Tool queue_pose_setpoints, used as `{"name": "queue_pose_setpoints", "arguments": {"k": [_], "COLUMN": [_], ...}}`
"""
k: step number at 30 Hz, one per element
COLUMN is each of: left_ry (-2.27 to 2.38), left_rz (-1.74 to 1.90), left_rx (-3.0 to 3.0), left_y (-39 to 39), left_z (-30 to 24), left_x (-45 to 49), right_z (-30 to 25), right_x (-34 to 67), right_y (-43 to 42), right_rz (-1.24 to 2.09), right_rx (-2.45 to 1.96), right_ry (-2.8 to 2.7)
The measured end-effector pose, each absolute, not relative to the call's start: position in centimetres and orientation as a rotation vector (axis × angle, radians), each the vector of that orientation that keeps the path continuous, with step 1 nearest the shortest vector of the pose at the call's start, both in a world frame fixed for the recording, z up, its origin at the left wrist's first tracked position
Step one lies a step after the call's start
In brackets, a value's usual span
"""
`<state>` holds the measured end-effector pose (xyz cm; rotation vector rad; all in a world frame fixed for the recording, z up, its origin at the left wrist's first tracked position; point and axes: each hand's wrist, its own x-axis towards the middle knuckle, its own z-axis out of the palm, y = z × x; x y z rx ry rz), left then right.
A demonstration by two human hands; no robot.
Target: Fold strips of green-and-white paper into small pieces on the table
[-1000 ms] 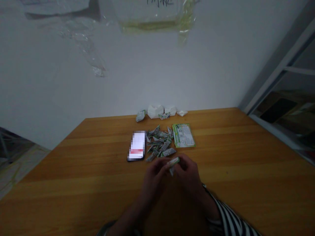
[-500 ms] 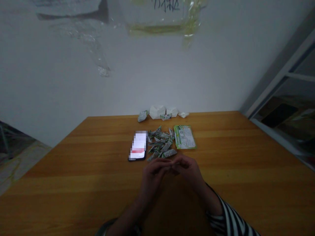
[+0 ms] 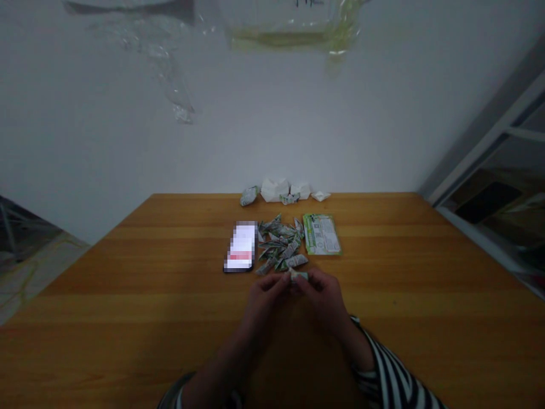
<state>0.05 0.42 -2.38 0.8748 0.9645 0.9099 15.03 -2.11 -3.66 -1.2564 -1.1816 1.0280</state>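
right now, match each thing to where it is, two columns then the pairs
Things
1. phone
2. green-edged printed packet
3. white crumpled paper pieces
4. small folded wrapper

Places
A. pinched between the left hand and right hand
B. at the far edge of the wooden table
C. right of the folded wrapper pile
D. left of that pile

Pairs: 1-D, 2-C, 3-B, 4-A

Tabletop: orange-brown, paler wood-grain bands. Held wrapper at centre: white and green. Folded wrappers at 12 o'clock: grey-green and white. Packet at 1: green border, white panel. Phone at 11: black edge, white-and-red screen, pixelated. Paper lumps at 12, far edge: white. Sleeve at 4: black-and-white stripes. Wall: pale grey.
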Motion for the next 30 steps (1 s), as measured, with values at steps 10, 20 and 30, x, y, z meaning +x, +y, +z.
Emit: {"name": "queue_pose_setpoints", "arguments": {"k": [10,20,30], "left_ry": [1.042,0.967,0.992], "left_rz": [0.930,0.984,0.964], "left_rx": [0.935,0.941,1.004], "left_y": [0.5,0.4,0.2], "left_z": [-1.8,-1.4,-1.6], "left_x": [0.2,0.4,0.5], "right_z": [-2.6,-2.1,-3.1], "right_x": [15.6,15.4,15.9], "right_y": [-1.7,-1.6,-1.6], "right_rz": [1.292,1.443,1.436], "right_rx": [-1.177,-1.138,-1.105], "right_ry": [-1.011,-0.882,-0.880]}}
